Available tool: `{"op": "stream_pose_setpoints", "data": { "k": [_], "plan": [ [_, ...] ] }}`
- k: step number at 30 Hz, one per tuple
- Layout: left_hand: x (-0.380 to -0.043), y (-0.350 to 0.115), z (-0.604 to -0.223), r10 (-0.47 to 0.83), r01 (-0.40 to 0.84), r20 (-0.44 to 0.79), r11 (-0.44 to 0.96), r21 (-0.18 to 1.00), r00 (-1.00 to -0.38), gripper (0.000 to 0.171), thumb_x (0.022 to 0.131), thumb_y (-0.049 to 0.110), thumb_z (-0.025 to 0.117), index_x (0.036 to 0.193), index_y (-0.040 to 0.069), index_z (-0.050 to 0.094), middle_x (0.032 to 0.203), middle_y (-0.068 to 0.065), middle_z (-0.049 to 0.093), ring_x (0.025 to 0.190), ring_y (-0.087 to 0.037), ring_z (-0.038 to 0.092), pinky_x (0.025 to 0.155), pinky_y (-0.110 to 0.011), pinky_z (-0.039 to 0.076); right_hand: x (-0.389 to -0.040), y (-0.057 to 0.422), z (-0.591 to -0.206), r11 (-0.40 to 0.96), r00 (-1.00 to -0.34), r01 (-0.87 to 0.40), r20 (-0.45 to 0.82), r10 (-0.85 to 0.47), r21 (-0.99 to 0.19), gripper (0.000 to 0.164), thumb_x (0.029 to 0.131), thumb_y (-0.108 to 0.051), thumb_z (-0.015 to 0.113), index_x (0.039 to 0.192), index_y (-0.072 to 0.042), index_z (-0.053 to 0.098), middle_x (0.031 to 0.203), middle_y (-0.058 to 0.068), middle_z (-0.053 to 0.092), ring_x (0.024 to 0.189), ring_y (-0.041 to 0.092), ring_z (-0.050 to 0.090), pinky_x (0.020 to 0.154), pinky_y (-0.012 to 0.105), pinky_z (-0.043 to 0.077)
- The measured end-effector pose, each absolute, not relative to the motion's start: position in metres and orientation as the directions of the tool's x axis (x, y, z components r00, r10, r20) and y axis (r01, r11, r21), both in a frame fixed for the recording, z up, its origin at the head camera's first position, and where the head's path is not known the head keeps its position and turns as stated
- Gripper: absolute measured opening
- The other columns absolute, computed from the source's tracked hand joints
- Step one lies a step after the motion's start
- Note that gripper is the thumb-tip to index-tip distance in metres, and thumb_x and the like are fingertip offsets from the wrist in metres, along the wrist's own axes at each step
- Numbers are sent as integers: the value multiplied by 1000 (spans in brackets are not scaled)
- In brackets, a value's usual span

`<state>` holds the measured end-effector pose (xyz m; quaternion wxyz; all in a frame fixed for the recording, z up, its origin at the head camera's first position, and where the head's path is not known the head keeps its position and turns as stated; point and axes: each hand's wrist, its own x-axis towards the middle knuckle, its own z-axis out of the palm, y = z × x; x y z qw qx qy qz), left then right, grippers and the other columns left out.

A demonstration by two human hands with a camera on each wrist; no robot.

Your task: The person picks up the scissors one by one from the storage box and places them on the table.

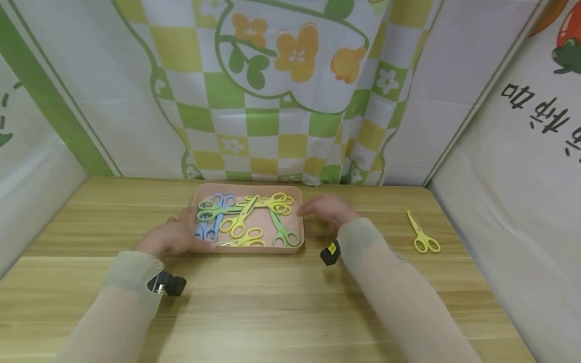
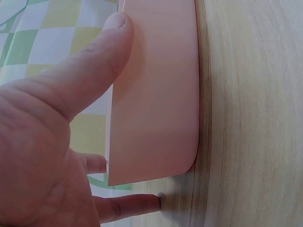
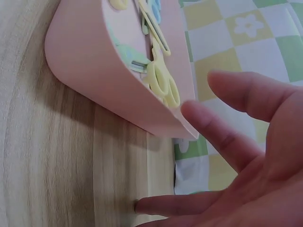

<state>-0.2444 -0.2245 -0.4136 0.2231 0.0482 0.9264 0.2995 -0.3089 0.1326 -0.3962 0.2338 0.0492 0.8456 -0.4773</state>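
From the head view, I see a pink tray (image 1: 262, 250) of blue, green and yellow scissors (image 1: 244, 215) near the far edge of the desk (image 1: 264, 311), between the left hand (image 1: 171, 236) and right hand (image 1: 330, 210); another yellow pair (image 1: 418, 229) lies well to the right. The left wrist view shows straight, parted fingers, the thumb against the tray's wall. The right wrist view shows spread fingers, one fingertip at the rim; whether it touches I cannot tell.

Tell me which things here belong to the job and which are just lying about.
Seemingly in the job:
pink tray
scissors inside it
left hand
right hand

Probably just lying about:
lone yellow scissors, possibly part of the job
checked curtain behind, just backdrop
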Motion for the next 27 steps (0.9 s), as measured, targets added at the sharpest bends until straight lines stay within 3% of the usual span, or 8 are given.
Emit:
{"op": "stream_pose_setpoints", "data": {
  "k": [10,15,20,24,27],
  "plan": [
    [-245,-225,-416,215,-63,-392,808,585,-894,131,79,56,79,154,-5,-9,152,-42,8,137,-61,8,104,-74,17,-314,117,-399,601,-876,338,-476,-81,-724,60,81,-24,79,134,-4,60,152,14,42,140,37,34,112,55,26],
    [-252,-230,-425,203,-86,-403,801,593,-892,143,70,66,80,155,-1,-12,155,-40,1,139,-61,-1,105,-75,9,-311,108,-399,720,-897,214,-425,-123,-660,38,78,-16,80,113,-4,73,136,11,59,130,32,47,111,48,32],
    [-249,-228,-420,203,-83,-401,802,591,-894,138,74,63,80,155,0,-12,153,-42,4,138,-61,4,104,-75,13,-311,99,-401,903,-889,-26,-403,-216,-429,17,82,-19,77,94,-8,78,112,6,70,102,22,60,95,37,47],
    [-253,-231,-427,188,-92,-395,802,590,-899,139,72,64,80,156,2,-10,155,-40,4,139,-60,3,105,-75,12,-312,93,-402,940,-864,-173,-413,-288,-294,14,82,-19,76,73,-9,73,86,2,69,76,16,55,71,29,48],
    [-258,-234,-434,185,-96,-393,798,595,-901,143,68,67,81,157,2,-10,156,-38,1,139,-60,-1,104,-76,8,-311,91,-404,945,-852,-224,-422,-309,-239,18,81,-17,76,66,-10,69,76,1,65,67,15,50,62,28,45]
  ]
}}
